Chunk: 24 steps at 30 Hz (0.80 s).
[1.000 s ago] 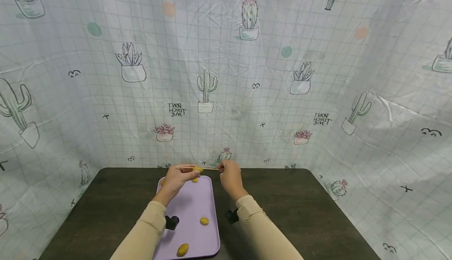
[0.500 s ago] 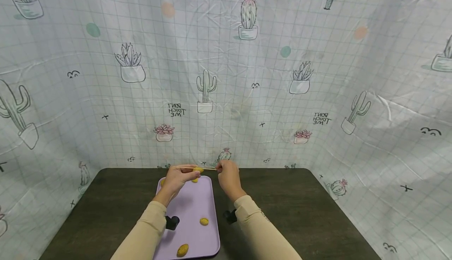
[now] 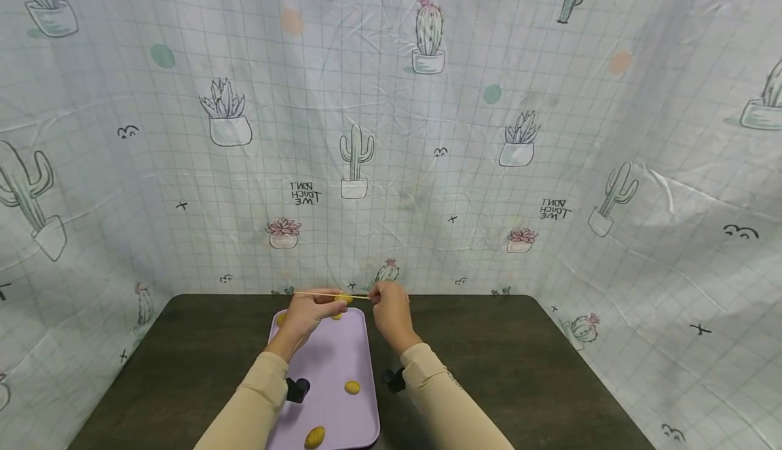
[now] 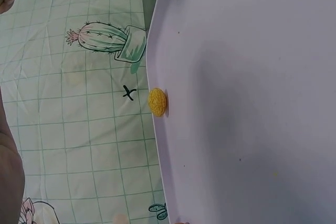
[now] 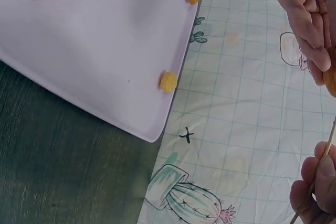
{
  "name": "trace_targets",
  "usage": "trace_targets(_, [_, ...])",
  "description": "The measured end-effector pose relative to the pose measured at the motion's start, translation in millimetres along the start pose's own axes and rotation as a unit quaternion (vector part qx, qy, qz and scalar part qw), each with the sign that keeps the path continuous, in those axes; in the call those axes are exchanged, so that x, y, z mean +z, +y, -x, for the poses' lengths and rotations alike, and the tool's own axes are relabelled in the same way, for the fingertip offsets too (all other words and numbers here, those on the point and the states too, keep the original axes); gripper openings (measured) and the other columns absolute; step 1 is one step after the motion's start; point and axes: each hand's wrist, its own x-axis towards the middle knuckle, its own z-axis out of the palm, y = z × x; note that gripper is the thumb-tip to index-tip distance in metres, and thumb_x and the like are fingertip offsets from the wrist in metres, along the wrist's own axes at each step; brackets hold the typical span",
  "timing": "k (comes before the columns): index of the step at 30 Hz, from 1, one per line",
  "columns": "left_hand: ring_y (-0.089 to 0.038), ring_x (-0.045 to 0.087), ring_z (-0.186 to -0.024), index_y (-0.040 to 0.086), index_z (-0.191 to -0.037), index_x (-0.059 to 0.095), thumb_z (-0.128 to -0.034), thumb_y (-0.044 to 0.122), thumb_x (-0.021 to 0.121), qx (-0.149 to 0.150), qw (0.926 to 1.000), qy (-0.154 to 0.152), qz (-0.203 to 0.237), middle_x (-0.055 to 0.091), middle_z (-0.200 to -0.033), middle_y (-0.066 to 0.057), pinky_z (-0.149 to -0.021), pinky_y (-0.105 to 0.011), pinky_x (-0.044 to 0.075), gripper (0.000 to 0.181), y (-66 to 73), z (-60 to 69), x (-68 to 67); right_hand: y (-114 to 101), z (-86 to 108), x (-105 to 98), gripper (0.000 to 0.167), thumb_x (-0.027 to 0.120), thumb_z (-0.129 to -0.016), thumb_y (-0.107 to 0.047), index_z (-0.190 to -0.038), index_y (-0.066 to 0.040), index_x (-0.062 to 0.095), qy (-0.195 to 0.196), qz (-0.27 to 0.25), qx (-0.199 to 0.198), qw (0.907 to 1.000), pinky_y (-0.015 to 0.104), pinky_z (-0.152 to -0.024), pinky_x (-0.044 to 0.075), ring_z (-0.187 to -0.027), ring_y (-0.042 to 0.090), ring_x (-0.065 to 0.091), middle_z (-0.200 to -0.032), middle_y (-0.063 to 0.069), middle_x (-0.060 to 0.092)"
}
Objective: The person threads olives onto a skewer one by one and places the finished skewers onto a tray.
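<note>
Dark wood tabletop (image 3: 476, 355) spreads beneath a lilac tray (image 3: 332, 362). Nearest, an oval yellow lump (image 3: 314, 437) sits at the tray's near end; farther up, a smaller lump (image 3: 351, 387) lies by its right edge. Two far lumps (image 3: 337, 316) rest at the tray's far end. Over that end, the left hand (image 3: 305, 315) pinches a held lump (image 3: 344, 298); right of it, the right hand (image 3: 392, 314) pinches a thin stick (image 3: 360, 297) reaching to the held lump, whether through or past I cannot tell. Behind the tray hangs a cactus-print curtain (image 3: 403, 131).
</note>
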Motion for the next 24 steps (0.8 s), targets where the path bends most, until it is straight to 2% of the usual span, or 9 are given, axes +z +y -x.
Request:
trace_targets(5, [-0.018, 0.075, -0.083, -0.006, -0.115, 0.073, -0.0867, 0.005, 0.080, 0.002, 1.0000, 0.001, 0.001, 0.077, -0.094, -0.014, -0.075, -0.028, 0.059, 0.031, 0.2, 0.1, 0.8, -2.2, -0.4, 1.8, 0.032, 0.062, -0.070, 0.024, -0.077, -0.005, 0.073, 0.008, -0.002, -0.003, 1.0000, 0.048, -0.074, 0.054, -0.072, 0.020, 0.065, -0.072, 0.001, 0.068])
trace_targets(7, [-0.018, 0.075, -0.083, -0.006, -0.115, 0.073, -0.0863, 0.005, 0.081, 0.000, 1.0000, 0.003, 0.001, 0.077, -0.094, -0.014, -0.075, -0.029, 0.059, 0.031, 0.9, 0.4, 1.2, -3.2, -0.3, 2.2, 0.032, 0.062, -0.069, 0.024, -0.076, -0.005, 0.073, 0.011, -0.001, -0.006, 0.9999, 0.047, -0.073, 0.054, -0.072, 0.019, 0.064, -0.071, 0.000, 0.068])
trace_targets(12, [-0.020, 0.075, -0.085, -0.005, -0.115, 0.073, -0.0859, 0.007, 0.082, -0.003, 1.0000, -0.001, 0.000, 0.077, -0.096, -0.014, -0.082, -0.037, 0.060, 0.032, 0.2, -0.2, 1.1, -5.1, 0.8, 2.3, 0.032, 0.063, -0.070, 0.023, -0.075, -0.007, 0.073, 0.016, -0.001, -0.012, 0.9998, 0.044, -0.071, 0.054, -0.070, 0.017, 0.063, -0.071, 0.000, 0.067])
trace_targets(18, [-0.021, 0.075, -0.087, -0.002, -0.115, 0.074, -0.0868, 0.010, 0.081, -0.012, 0.9999, -0.002, -0.010, 0.077, -0.096, -0.014, -0.084, -0.041, 0.059, 0.031, 0.2, -0.8, 2.4, -6.6, 1.3, 1.5, 0.030, 0.062, -0.071, 0.021, -0.076, -0.006, 0.073, 0.016, -0.001, -0.015, 0.9998, 0.045, -0.071, 0.054, -0.072, 0.022, 0.065, -0.073, 0.001, 0.068])
trace_targets(24, [-0.021, 0.075, -0.087, -0.003, -0.117, 0.073, -0.0868, 0.011, 0.081, -0.013, 0.9997, -0.005, -0.018, 0.077, -0.096, -0.013, -0.093, -0.053, 0.054, 0.034, 3.7, 0.6, 4.2, -9.2, 0.9, 0.8, 0.031, 0.063, -0.071, 0.022, -0.076, -0.008, 0.073, 0.009, -0.001, -0.011, 0.9999, 0.045, -0.071, 0.055, -0.074, 0.023, 0.066, -0.074, 0.002, 0.069])
